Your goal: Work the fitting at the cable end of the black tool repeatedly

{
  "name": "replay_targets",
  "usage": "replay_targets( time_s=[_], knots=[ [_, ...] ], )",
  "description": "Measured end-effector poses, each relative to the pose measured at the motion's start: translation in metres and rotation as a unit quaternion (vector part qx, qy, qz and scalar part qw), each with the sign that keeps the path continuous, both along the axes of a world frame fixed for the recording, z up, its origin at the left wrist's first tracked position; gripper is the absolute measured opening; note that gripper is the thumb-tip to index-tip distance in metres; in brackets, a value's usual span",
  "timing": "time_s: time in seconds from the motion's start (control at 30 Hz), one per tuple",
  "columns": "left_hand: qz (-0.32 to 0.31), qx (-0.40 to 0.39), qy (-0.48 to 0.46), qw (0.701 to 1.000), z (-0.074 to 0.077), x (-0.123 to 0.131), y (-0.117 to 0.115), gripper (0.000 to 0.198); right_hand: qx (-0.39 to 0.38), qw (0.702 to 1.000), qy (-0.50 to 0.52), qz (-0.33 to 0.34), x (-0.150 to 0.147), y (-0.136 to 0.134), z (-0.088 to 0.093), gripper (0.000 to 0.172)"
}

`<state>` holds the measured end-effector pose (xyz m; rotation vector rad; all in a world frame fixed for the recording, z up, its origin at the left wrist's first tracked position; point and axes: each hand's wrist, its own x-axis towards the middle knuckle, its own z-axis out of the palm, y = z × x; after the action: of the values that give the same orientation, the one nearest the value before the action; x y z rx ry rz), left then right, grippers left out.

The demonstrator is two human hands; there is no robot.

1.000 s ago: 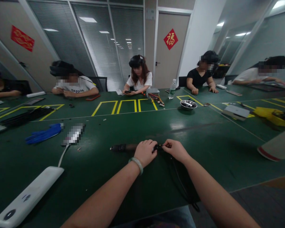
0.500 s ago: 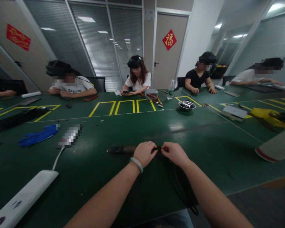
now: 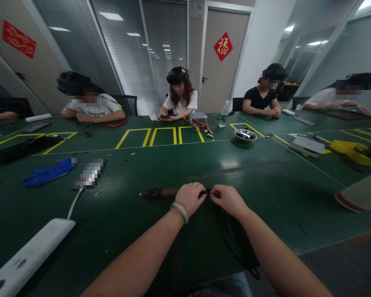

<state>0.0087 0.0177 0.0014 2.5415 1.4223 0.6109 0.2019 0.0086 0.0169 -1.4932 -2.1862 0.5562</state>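
Note:
A dark electric screwdriver [image 3: 165,193] lies across the green table with its tip to the left. My left hand [image 3: 188,199], wearing a pale bangle at the wrist, is closed over its rear end, which the fingers hide. Just to the right, my right hand [image 3: 227,199] pinches a small black cord plug [image 3: 207,192] at that end. Both hands' fingertips nearly meet there. From below my right hand a black cord [image 3: 235,243] hangs down past the table's near edge.
A white power strip [image 3: 34,255], a blue glove [image 3: 49,172] and a blurred-out phone-like item are on the left. Ahead are a metal bowl [image 3: 245,135], a water bottle [image 3: 224,114] and a grey box with wires [image 3: 200,121]. Several people sit across the table.
My hands keep nearly the same hold on the screwdriver and plug. The view has tilted slightly. Across the table, the person in black has brought both hands together.

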Motion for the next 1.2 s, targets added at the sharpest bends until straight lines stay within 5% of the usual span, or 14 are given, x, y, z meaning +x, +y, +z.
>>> replay_targets(
  time_s=[1.2],
  knots=[
    [0.002, -0.002, 0.029, 1.0, 0.0, 0.001, 0.003, 0.014, 0.041, 0.993, -0.098, -0.053, -0.013, -0.003, -0.007, 0.016]
  ],
)
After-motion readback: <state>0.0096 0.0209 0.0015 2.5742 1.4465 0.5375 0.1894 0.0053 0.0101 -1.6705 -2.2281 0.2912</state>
